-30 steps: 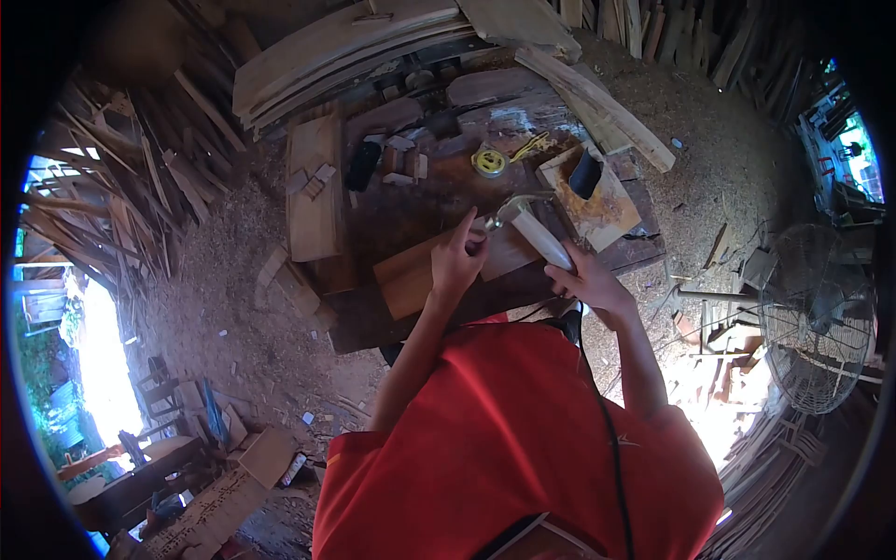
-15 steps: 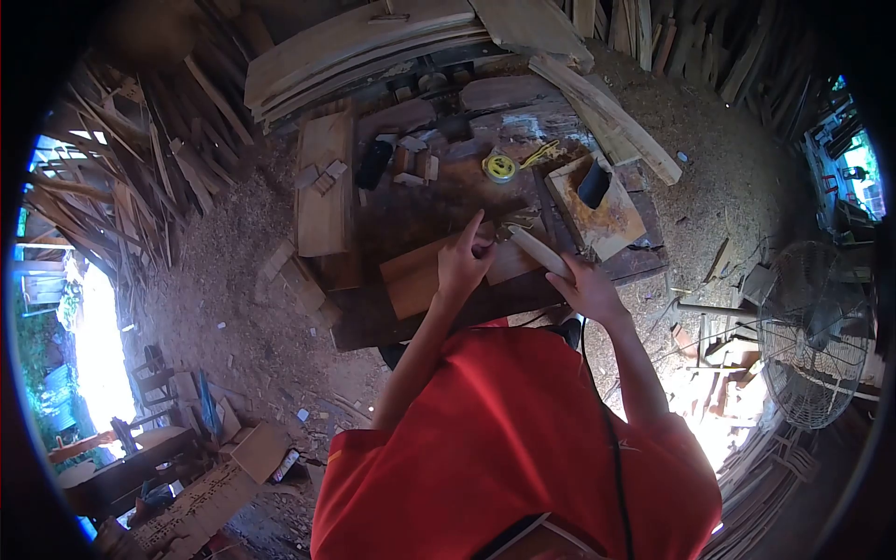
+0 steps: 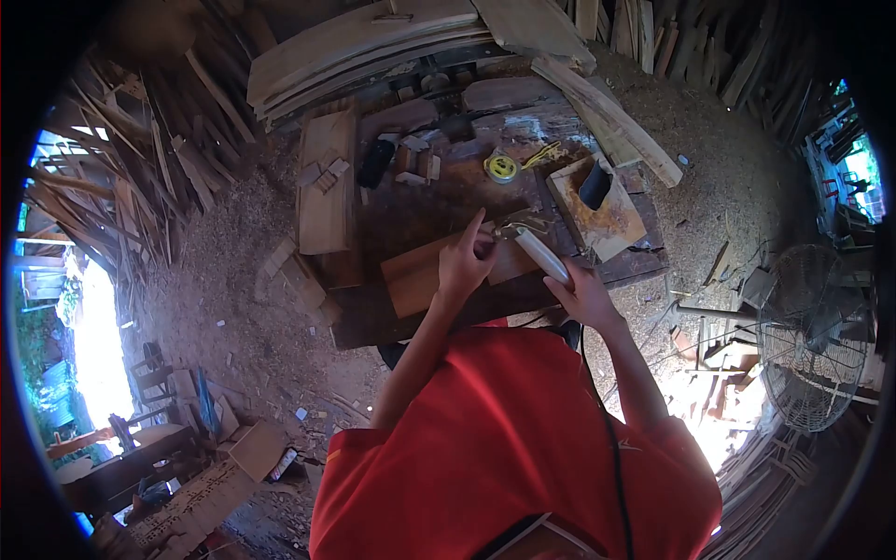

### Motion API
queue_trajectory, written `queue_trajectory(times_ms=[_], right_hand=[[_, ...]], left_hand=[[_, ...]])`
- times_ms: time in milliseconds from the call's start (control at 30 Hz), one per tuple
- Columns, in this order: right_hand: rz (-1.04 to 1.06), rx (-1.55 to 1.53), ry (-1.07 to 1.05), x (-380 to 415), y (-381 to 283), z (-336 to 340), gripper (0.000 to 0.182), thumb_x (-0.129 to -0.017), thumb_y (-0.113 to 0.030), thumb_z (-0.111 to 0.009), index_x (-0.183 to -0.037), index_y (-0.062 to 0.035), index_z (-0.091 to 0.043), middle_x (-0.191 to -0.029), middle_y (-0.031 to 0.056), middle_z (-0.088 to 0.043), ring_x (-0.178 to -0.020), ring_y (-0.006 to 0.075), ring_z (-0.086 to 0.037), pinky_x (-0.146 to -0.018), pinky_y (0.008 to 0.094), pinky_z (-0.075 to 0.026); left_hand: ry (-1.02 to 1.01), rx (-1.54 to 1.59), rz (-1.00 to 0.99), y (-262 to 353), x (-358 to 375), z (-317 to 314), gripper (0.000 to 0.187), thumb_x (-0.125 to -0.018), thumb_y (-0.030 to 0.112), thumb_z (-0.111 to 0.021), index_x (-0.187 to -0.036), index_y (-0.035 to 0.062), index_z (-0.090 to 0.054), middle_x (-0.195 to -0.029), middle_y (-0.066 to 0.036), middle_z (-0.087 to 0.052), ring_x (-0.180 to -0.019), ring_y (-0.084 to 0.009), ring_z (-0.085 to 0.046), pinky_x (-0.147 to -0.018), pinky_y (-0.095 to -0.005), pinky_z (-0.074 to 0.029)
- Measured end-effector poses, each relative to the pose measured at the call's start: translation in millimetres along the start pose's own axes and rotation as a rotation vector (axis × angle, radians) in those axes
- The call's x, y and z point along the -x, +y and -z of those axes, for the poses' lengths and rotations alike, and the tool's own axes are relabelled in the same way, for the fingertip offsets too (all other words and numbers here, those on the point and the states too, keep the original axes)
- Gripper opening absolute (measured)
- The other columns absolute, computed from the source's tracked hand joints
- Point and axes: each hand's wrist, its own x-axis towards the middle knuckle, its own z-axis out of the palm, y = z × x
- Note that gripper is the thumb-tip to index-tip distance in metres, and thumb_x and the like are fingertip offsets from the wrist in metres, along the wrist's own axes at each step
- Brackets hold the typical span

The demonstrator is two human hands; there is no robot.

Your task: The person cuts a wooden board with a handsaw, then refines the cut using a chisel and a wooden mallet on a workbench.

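My right hand [image 3: 586, 294] is wrapped round the lower end of a pale, rod-like handle [image 3: 541, 255], which slants up and left over the bench. At its upper end is a shiny, thin metal part [image 3: 523, 225], too small to make out clearly. My left hand [image 3: 464, 263] is close beside that metal end, its index finger stretched upward and the other fingers curled in. What the curled fingers hold, if anything, is hidden. Beneath both hands lies a reddish-brown board [image 3: 411, 280] near the front edge of the dark wooden bench [image 3: 373, 313].
On the bench are a yellow tape measure [image 3: 501, 168], a black object [image 3: 376, 163], small wood blocks [image 3: 417, 161] and a stained board [image 3: 611, 219] bearing a dark curved piece [image 3: 595, 187]. Long planks [image 3: 373, 51] lie behind. A fan [image 3: 812, 336] stands at right.
The pale handle has tilted and shifted slightly to the right at its upper end, and more of its metal part shows. My left hand has barely moved.
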Motion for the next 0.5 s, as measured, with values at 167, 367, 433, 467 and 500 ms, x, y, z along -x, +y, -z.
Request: queue_trajectory(times_ms=[167, 367, 433, 467, 500], right_hand=[[0.036, 0.132, 0.027, -5.5, -2.0, 8.3, 0.039, -0.102, -0.035, -0.072, -0.123, -0.0035, -0.062, -0.088, 0.0251, -0.070, -0.080, 0.0487, -0.069, -0.072, 0.0535, -0.054], [0.118, -0.087, 0.209, 2.3, -35.3, 16.2, 0.034, -0.102, -0.028, -0.072, -0.123, -0.0030, -0.062, -0.089, 0.0200, -0.069, -0.073, 0.0435, -0.069, -0.071, 0.0488, -0.054], [0.104, -0.044, 0.145, 3.0, -21.5, 11.5, 0.033, -0.102, -0.028, -0.072, -0.121, -0.0026, -0.062, -0.091, 0.0202, -0.070, -0.073, 0.0432, -0.069, -0.070, 0.0487, -0.055], [0.112, 0.058, 0.075, 0.0, -9.6, 7.4, 0.033, -0.101, -0.027, -0.072, -0.120, -0.0025, -0.062, -0.091, 0.0204, -0.070, -0.074, 0.0427, -0.070, -0.069, 0.0480, -0.055], [0.118, 0.161, 0.004, -6.0, -3.2, 5.6, 0.032, -0.101, -0.026, -0.073, -0.120, -0.0023, -0.062, -0.091, 0.0205, -0.071, -0.074, 0.0422, -0.070, -0.069, 0.0473, -0.055]], left_hand=[[-0.205, -0.061, 0.142, 10.1, -4.5, 11.3, 0.122, -0.068, 0.032, -0.098, -0.167, 0.0071, -0.031, -0.130, -0.016, -0.072, -0.108, -0.0315, -0.075, -0.088, -0.0419, -0.061], [-0.167, 0.043, 0.095, 13.6, -3.6, 13.6, 0.137, -0.063, 0.034, -0.101, -0.169, 0.0041, -0.020, -0.151, -0.022, -0.057, -0.135, -0.0424, -0.060, -0.107, -0.0479, -0.055], [-0.147, 0.040, 0.057, 15.2, -6.3, 15.9, 0.139, -0.063, 0.034, -0.101, -0.169, 0.0041, -0.018, -0.154, -0.023, -0.055, -0.137, -0.0433, -0.058, -0.107, -0.0482, -0.055], [-0.146, 0.038, 0.046, 16.4, -6.1, 16.7, 0.140, -0.062, 0.035, -0.102, -0.170, 0.0042, -0.018, -0.155, -0.023, -0.054, -0.138, -0.0438, -0.057, -0.108, -0.0484, -0.055], [-0.144, 0.037, 0.036, 17.2, -5.9, 16.2, 0.140, -0.062, 0.035, -0.102, -0.170, 0.0043, -0.017, -0.156, -0.023, -0.052, -0.139, -0.0443, -0.056, -0.108, -0.0487, -0.054]])
